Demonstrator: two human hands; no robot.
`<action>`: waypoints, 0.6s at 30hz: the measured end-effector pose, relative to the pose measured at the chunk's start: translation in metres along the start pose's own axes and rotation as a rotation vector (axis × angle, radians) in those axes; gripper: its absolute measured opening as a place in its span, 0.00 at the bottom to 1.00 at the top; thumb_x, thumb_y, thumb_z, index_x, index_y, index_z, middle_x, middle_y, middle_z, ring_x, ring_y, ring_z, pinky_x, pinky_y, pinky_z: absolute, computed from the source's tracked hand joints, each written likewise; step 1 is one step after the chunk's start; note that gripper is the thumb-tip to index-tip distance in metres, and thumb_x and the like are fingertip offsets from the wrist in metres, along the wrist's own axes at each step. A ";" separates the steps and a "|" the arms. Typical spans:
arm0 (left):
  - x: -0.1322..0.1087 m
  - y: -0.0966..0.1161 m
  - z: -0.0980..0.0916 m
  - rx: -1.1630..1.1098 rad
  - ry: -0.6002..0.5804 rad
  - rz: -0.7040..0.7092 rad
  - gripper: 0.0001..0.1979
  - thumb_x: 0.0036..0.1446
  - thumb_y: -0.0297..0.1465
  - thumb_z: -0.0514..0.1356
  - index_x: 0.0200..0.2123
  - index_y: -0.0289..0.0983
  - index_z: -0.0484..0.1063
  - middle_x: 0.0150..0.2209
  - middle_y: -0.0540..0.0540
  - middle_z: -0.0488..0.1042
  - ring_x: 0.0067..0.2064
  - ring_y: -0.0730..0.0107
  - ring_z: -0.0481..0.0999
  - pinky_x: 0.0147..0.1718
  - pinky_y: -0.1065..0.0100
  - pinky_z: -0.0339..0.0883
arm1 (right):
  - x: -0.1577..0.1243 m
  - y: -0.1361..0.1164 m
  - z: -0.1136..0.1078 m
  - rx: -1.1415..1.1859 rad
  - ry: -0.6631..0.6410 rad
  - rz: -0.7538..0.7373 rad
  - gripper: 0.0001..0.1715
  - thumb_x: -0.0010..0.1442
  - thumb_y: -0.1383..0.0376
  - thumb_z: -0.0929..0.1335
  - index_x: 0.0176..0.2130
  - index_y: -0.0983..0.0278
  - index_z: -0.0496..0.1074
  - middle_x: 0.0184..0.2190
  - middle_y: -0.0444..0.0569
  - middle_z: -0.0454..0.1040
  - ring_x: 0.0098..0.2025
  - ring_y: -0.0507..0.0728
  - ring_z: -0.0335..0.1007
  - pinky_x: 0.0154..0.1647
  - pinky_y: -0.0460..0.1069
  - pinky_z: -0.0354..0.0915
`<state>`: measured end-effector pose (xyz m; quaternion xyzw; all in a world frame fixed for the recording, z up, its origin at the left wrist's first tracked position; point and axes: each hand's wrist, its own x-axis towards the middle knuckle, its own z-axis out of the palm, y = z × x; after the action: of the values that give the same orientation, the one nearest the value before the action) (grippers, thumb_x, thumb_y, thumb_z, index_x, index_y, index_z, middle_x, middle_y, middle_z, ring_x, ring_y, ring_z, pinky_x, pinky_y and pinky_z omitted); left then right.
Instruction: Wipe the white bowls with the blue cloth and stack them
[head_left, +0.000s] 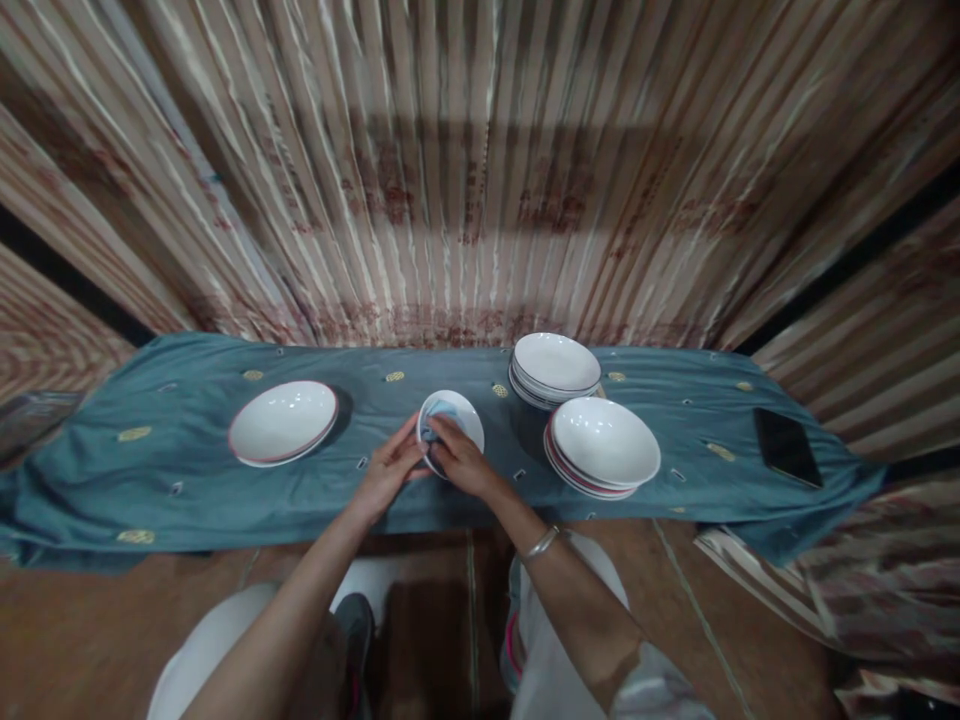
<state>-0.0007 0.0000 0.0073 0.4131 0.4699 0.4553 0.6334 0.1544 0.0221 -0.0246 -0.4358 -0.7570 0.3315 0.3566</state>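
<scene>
At the middle of the table's near side, a small white bowl (469, 418) is tipped toward me. My left hand (395, 462) grips its left rim, thumb near the edge and fingers behind it. Inside the bowl, my right hand (459, 455) presses a light blue cloth (441, 412) against the inner wall. Its fingers are closed on the cloth and partly hide it. A silver bangle (541, 542) circles my right wrist.
A red-rimmed white bowl (283, 422) sits at the left. To the right stand two stacks, a front bowl stack (604, 443) and a rear bowl stack (556, 362). A black phone (787, 446) lies far right on the teal tablecloth (705, 400). Striped curtains (480, 200) hang behind.
</scene>
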 end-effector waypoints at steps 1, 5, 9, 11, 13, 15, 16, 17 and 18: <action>0.000 0.001 0.001 0.003 0.002 -0.003 0.42 0.41 0.40 0.72 0.61 0.45 0.65 0.53 0.42 0.75 0.49 0.54 0.77 0.43 0.56 0.76 | 0.001 0.000 -0.001 -0.059 0.007 -0.005 0.29 0.63 0.69 0.59 0.62 0.67 0.60 0.63 0.56 0.60 0.66 0.57 0.54 0.68 0.55 0.50; -0.001 0.004 0.002 0.013 0.020 -0.015 0.43 0.40 0.40 0.72 0.61 0.44 0.65 0.53 0.41 0.76 0.49 0.52 0.77 0.41 0.56 0.77 | -0.001 -0.005 -0.012 -0.343 0.019 0.042 0.29 0.63 0.71 0.57 0.62 0.67 0.60 0.61 0.57 0.62 0.63 0.59 0.56 0.65 0.55 0.55; -0.003 0.008 0.003 0.028 0.039 -0.025 0.42 0.40 0.39 0.72 0.61 0.44 0.65 0.54 0.40 0.75 0.52 0.49 0.75 0.41 0.57 0.77 | -0.006 -0.011 -0.024 -0.563 -0.047 0.145 0.26 0.64 0.71 0.58 0.60 0.64 0.64 0.58 0.56 0.66 0.58 0.61 0.61 0.59 0.56 0.60; -0.003 0.008 0.003 0.031 0.044 -0.029 0.42 0.41 0.39 0.72 0.61 0.44 0.65 0.55 0.39 0.74 0.53 0.48 0.75 0.42 0.56 0.77 | -0.009 -0.012 -0.028 -0.609 -0.075 0.157 0.24 0.64 0.71 0.58 0.57 0.63 0.67 0.55 0.56 0.68 0.56 0.60 0.63 0.58 0.56 0.61; -0.003 0.008 0.003 0.028 0.042 -0.035 0.42 0.41 0.40 0.72 0.61 0.44 0.65 0.56 0.40 0.74 0.54 0.48 0.74 0.42 0.56 0.77 | -0.011 -0.010 -0.031 -0.621 -0.086 0.145 0.22 0.64 0.72 0.59 0.54 0.64 0.71 0.53 0.57 0.71 0.56 0.60 0.63 0.59 0.54 0.60; -0.003 0.007 0.002 0.025 0.031 -0.040 0.41 0.41 0.39 0.72 0.61 0.45 0.65 0.56 0.41 0.74 0.54 0.48 0.74 0.42 0.56 0.77 | -0.014 -0.007 -0.033 -0.612 -0.096 0.123 0.21 0.63 0.73 0.60 0.51 0.66 0.73 0.50 0.57 0.72 0.56 0.59 0.64 0.60 0.53 0.59; -0.002 0.006 0.001 0.023 0.027 -0.040 0.41 0.41 0.39 0.72 0.61 0.45 0.65 0.56 0.41 0.74 0.54 0.49 0.74 0.42 0.57 0.77 | -0.015 -0.007 -0.034 -0.605 -0.103 0.116 0.20 0.63 0.73 0.60 0.50 0.66 0.74 0.49 0.57 0.73 0.55 0.58 0.65 0.60 0.53 0.59; -0.002 0.005 0.001 0.022 0.024 -0.039 0.41 0.42 0.39 0.71 0.61 0.46 0.65 0.56 0.41 0.74 0.54 0.49 0.74 0.42 0.57 0.77 | -0.017 -0.006 -0.035 -0.597 -0.113 0.112 0.20 0.63 0.74 0.60 0.49 0.66 0.75 0.48 0.57 0.74 0.54 0.58 0.65 0.60 0.53 0.59; -0.001 0.004 0.000 0.021 0.021 -0.038 0.41 0.42 0.39 0.71 0.61 0.46 0.65 0.56 0.41 0.74 0.54 0.49 0.74 0.42 0.57 0.77 | -0.018 -0.006 -0.035 -0.589 -0.125 0.112 0.19 0.62 0.74 0.60 0.48 0.66 0.75 0.47 0.57 0.75 0.53 0.58 0.66 0.59 0.53 0.60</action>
<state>-0.0013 0.0000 0.0109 0.4060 0.4889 0.4425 0.6327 0.1881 0.0102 -0.0059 -0.5402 -0.8158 0.1431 0.1490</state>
